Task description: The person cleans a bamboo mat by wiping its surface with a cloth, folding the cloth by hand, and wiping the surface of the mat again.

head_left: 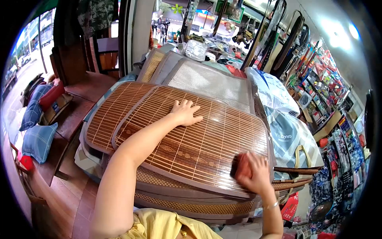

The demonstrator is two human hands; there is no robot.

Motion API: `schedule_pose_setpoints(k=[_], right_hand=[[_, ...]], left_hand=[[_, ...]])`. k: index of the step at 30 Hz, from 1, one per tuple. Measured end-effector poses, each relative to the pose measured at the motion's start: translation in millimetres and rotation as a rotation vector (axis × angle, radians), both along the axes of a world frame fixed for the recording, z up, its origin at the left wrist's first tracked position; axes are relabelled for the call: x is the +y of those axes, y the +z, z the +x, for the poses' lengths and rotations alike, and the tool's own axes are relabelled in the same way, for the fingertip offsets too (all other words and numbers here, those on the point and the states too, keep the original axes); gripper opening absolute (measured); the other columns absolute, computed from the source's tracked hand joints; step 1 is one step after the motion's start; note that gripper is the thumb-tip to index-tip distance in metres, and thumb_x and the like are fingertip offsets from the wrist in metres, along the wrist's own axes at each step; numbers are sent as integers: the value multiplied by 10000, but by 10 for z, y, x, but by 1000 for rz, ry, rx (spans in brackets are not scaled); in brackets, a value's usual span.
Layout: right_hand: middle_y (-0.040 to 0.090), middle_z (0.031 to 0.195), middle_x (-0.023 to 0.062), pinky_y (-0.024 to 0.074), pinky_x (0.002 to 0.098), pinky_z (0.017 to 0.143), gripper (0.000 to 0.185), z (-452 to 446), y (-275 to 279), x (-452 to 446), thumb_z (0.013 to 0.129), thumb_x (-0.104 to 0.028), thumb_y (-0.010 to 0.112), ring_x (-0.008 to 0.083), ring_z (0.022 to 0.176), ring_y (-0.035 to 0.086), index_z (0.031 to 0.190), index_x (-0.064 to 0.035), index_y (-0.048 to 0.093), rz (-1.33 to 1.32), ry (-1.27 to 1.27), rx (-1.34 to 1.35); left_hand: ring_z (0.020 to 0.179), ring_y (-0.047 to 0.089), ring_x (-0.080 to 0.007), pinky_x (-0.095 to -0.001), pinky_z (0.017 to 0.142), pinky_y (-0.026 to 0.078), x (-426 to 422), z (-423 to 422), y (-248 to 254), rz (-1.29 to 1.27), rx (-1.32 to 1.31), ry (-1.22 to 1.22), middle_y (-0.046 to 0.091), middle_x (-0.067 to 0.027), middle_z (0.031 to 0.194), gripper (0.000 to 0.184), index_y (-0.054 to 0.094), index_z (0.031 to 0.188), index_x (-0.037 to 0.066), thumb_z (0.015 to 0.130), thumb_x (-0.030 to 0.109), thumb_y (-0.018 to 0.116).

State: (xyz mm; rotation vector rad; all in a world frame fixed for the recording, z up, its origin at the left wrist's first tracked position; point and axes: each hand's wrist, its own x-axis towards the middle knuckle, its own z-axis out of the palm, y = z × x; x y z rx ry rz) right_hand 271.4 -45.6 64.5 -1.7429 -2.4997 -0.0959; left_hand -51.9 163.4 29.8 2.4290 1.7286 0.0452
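Observation:
My left hand [184,113] lies flat with fingers spread on a brown bamboo mat [199,137] with a grey cloth border and a dark pattern band. In my right hand [256,173], near the mat's right front corner, is a reddish-brown block-shaped brush [243,167]. Its dark side, apparently bristles, faces left; motion smears it a little. A second bamboo mat [115,103] lies partly hidden under the first, to the left. Below them are several stacked woven mats [191,205] with grey edges.
A silvery mesh mat [207,81] lies behind the bamboo mats. Bagged goods [284,133] stand close on the right, beside shelves of small items [338,139]. On the left, a wooden bench [63,131] carries cushions [39,141]. Belts [284,40] hang at the back right.

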Motion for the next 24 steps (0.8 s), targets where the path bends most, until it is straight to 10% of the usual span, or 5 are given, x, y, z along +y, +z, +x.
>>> schedule_pose_setpoints(k=[6,14,18,21,24], right_hand=[[516,1348,124,294,515,1066,853,6,-131,-324,668,-577,736,330,1234,475,1346,-116,500,159,390,42],[462,1419,165,307,500,1047,729,1004,-380,1301,805,-517,673,327,1305,432,1405,-170,447,213,-280,193],[575,1264,163,401,495,956,607,299,-125,1751,826,-525,652,346,1154,548,1297,-162,528,222,-527,118],[671,1047,120,507,460,813,448,-508,-151,2018,841,-470,652,290,967,648,1129,-132,598,203,-261,194],[575,1215,175,427,508,928,605,-1486,-237,1956,812,-532,599,349,1146,545,1211,-81,543,214,-65,138]], left_hand=[[1421,228,-303,-500,1160,161,67,-58,-5,41,-103,-59,311,-172,1497,624,403,1439,188,935,556,395],[1457,165,-250,-463,1188,108,79,-30,-32,26,-68,-63,218,-104,1566,617,297,1495,196,978,532,315],[1457,168,-246,-467,1189,119,35,15,37,-9,-58,-22,218,-96,1567,620,303,1489,180,981,535,323],[1448,200,-243,-461,1186,130,125,22,-72,22,-31,-25,238,-94,1561,617,308,1488,175,977,520,345],[1435,234,-253,-470,1173,164,153,-61,-114,98,-57,-55,296,-104,1537,564,355,1467,144,970,403,423]])
